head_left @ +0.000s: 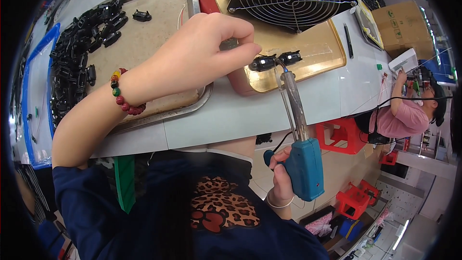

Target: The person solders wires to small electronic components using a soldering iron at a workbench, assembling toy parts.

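Observation:
My right hand (283,179) grips a teal soldering gun (307,168), its long metal barrel pointing up and away from me. The bent tip reaches two small black plastic housings (290,58), which sit end to end on a gold box (315,70). Whether the tip touches them I cannot tell. My left hand (211,43), with a beaded bracelet at the wrist, hovers over the box's left side. Its thumb and forefinger are pinched together just beside the left housing; whatever they hold is too small to make out.
A metal tray (195,1) on the left holds a heap of black housings (72,62). Behind the gold box stands a black fan (293,2) with a wire guard. A pen (348,41) and cardboard box (403,26) are to the right. Another person (404,115) sits there, beyond red stools (340,136).

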### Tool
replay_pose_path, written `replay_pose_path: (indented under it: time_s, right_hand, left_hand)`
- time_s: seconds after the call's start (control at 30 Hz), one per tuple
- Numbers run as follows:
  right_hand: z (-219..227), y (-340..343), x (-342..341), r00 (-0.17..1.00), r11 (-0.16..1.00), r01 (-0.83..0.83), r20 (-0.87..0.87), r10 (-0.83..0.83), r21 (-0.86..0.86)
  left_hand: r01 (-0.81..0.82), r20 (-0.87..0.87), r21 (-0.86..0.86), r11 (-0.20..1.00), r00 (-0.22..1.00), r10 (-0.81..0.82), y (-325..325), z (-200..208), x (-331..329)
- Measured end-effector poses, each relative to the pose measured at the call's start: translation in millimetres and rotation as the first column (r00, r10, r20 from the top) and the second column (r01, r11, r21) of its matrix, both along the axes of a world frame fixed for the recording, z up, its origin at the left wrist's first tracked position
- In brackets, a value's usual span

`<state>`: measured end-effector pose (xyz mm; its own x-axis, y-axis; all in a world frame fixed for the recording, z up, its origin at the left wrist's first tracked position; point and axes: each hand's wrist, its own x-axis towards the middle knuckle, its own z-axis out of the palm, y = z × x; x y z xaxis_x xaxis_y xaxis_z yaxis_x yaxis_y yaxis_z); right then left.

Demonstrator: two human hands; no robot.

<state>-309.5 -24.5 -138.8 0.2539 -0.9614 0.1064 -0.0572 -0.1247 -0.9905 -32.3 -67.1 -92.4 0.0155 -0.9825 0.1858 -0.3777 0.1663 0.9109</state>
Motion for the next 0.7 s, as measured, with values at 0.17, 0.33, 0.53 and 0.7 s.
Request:
replay_pose_path:
  time_s: [0.17,0.33,0.53,0.7]
  right_hand:
    - [9.9,-3.3,5.5,0.989,0.989,-0.131,0.074,0.125,0.072]
    - [11.8,-2.7,14.5,0.989,0.992,-0.126,0.078,0.123,0.029]
    - [12.2,-2.6,13.0,0.989,0.991,-0.122,0.085,0.118,0.045]
    - [10.2,-5.0,12.2,0.987,0.994,-0.106,0.124,0.107,-0.015]
  left_hand:
    - [0.020,-0.013,0.025,0.999,1.000,-0.020,0.9,1.1,1.2]
    - [0.032,0.047,-0.021,0.999,0.998,-0.031,-0.6,1.6,2.7]
    - [0.038,0.051,-0.012,0.999,0.998,-0.038,0.1,3.6,2.9]
    - [0.039,0.028,-0.026,0.999,0.999,-0.039,-0.2,1.7,2.7]
